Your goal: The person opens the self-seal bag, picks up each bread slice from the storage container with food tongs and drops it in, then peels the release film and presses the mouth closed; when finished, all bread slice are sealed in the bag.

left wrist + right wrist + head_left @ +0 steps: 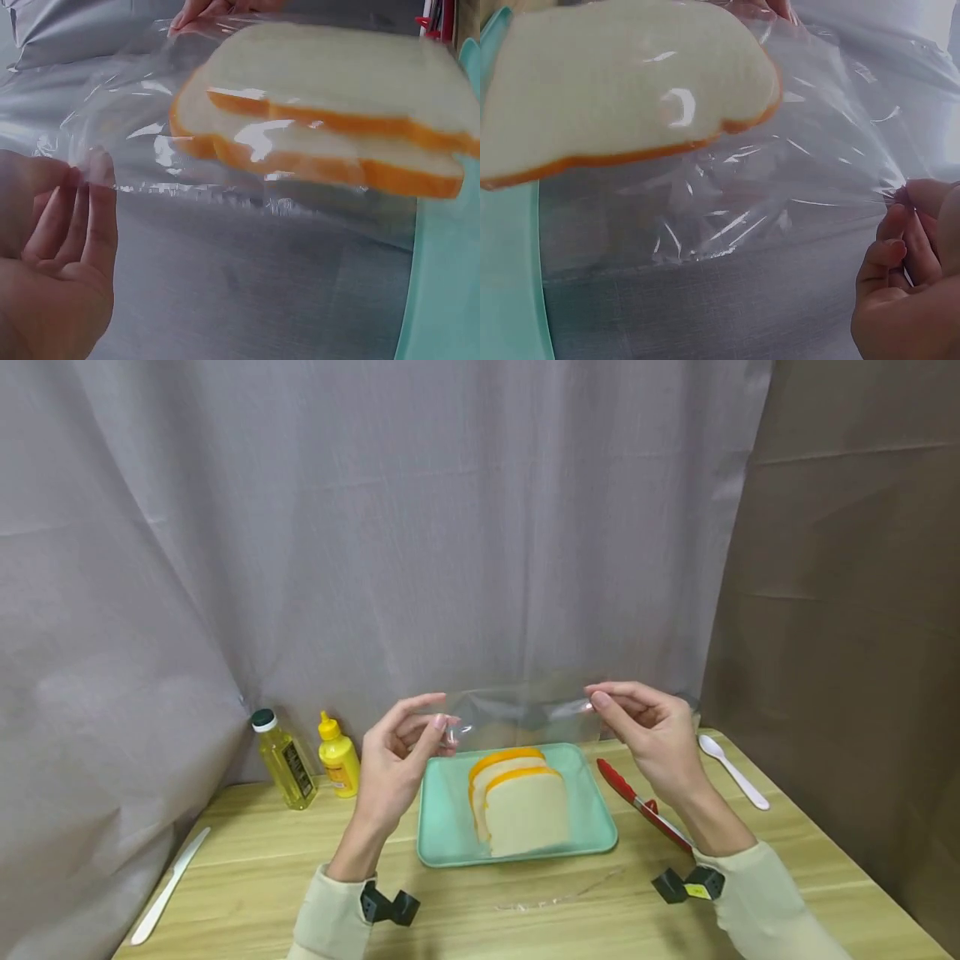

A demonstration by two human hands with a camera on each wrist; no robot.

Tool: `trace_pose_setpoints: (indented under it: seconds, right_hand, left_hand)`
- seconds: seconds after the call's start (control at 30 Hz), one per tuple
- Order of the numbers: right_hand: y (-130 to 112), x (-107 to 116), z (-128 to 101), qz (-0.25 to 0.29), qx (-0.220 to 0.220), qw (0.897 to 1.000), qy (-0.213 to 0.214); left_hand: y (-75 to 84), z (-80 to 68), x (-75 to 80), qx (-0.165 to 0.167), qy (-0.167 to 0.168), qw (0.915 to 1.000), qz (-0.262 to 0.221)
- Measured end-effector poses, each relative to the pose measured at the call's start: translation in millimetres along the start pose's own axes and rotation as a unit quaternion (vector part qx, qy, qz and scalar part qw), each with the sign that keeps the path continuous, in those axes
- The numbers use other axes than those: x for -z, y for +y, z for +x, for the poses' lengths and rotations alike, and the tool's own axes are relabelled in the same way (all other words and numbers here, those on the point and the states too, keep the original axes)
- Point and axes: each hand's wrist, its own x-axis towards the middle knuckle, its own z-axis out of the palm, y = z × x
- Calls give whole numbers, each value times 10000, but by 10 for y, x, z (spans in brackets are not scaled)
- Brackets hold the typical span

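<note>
On the pale wooden table (525,910) nearest the viewer, a cream-sleeved left hand (397,760) and right hand (652,739) are rising from the near edge, each pinching one end of a clear, crinkled sheet of plastic film (521,714) between thumb and fingertips. The film is hanging stretched in the air between them, just above and behind the mint-green rectangular tray (442,827). On the tray, white bread slices with orange crusts (521,802) are lying stacked. Red-handled tongs (637,802) are lying just right of it. Further off are a white plastic spoon (731,768), a white knife (168,885), a yellow squeeze bottle (337,760) and an oil bottle (283,760), backed by a grey curtain (375,527).
</note>
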Motion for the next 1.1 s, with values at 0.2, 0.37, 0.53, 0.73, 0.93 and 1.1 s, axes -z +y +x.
trace_pose_setpoints:
  seconds: [0.2,0.37,0.53,0.73,0.93,1.1]
  right_hand:
    - [-5,25,13,208,-8,9996,-207]
    - [19,64,35,609,-5,9971,-457]
    - [31,99,37,1194,1,9903,-713]
    - [38,105,32,1277,-45,9887,-783]
    - [60,107,16,1434,133,9860,-842]
    - [90,92,12,2121,395,9698,-1135]
  left_hand:
    - [-53,10,65,-98,-36,9996,-246]
    - [-82,14,103,-202,-105,9990,-376]
    - [-89,16,121,-348,-274,9979,-468]
    - [-76,26,144,-677,-364,9959,-479]
    - [-74,17,165,-606,-338,9958,-600]
    - [-71,11,185,-658,-450,9942,-724]
